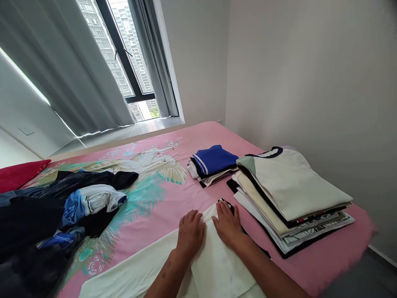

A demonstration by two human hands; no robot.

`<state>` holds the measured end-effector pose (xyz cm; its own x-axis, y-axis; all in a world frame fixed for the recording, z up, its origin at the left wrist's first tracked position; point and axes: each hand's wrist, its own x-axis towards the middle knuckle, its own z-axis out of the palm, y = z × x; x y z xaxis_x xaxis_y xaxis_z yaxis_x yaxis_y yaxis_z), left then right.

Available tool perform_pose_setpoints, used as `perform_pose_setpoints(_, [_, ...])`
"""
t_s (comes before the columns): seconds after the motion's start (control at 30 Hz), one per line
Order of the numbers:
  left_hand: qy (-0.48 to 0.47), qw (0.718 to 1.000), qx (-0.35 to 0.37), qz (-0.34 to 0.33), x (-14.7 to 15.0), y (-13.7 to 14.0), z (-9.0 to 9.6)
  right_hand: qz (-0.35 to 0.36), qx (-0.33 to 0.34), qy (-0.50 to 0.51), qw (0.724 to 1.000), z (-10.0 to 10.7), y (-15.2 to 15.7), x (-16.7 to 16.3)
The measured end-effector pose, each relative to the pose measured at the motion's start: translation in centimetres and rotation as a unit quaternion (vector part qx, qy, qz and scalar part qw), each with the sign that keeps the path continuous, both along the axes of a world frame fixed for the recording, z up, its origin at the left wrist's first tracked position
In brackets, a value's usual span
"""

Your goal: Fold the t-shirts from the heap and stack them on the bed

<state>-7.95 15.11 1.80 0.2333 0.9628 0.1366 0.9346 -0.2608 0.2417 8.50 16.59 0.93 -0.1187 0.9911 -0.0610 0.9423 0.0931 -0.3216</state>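
Observation:
A cream garment (214, 265) lies spread on the bed in front of me, with a long cream part reaching out to the lower left. My left hand (190, 231) rests on its upper part, fingers slightly bent and pressed to the cloth. Beside it, my right hand (228, 223) lies flat with fingers spread near the garment's top edge. A black piece with white marks shows by the right fingertips. More black fabric peeks out under the right forearm. Whether the garment is a shirt or trousers I cannot tell.
A tall stack of folded shirts (288, 186) stands on the right. Behind it sits a smaller folded pile (214, 161) topped with blue. Loose dark clothes (34, 211) are heaped at left by a red cushion (21, 176). The pink bedsheet (167, 203) has a bird print.

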Motion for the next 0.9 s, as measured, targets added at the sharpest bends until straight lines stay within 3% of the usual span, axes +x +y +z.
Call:
perform_pose_setpoints(0.1, [0.044,0.996,-0.023,-0.077,0.3,-2.3,-0.7,0.014,0.039,-0.007,0.999,0.1,-1.5,1.1])
perform_pose_setpoints(0.2, [0.07,0.992,-0.058,-0.084,0.2,-3.3,-1.4,0.045,0.046,-0.011,0.998,-0.4,-3.9,3.2])
perform_pose_setpoints(0.3, [0.093,0.991,-0.061,-0.079,0.5,-3.1,-1.2,-0.014,0.042,0.02,0.999,-0.8,-6.0,6.8])
perform_pose_setpoints(0.43, [0.107,0.989,-0.011,-0.098,2.6,-4.2,0.1,-0.019,0.127,0.121,0.984,0.0,-8.9,11.2])
perform_pose_setpoints(0.6, [0.048,0.986,0.007,-0.158,5.7,-10.8,0.9,0.028,0.186,0.161,0.969,0.9,-14.3,10.6])
perform_pose_setpoints(0.73, [-0.002,0.996,-0.015,-0.089,4.7,-17.8,0.8,0.076,0.21,0.175,0.959,-0.3,-18.3,8.0])
perform_pose_setpoints(0.9, [-0.03,0.995,-0.054,0.079,-2.7,-23.9,0.7,0.168,0.242,0.194,0.936,-2.2,-20.5,4.3])
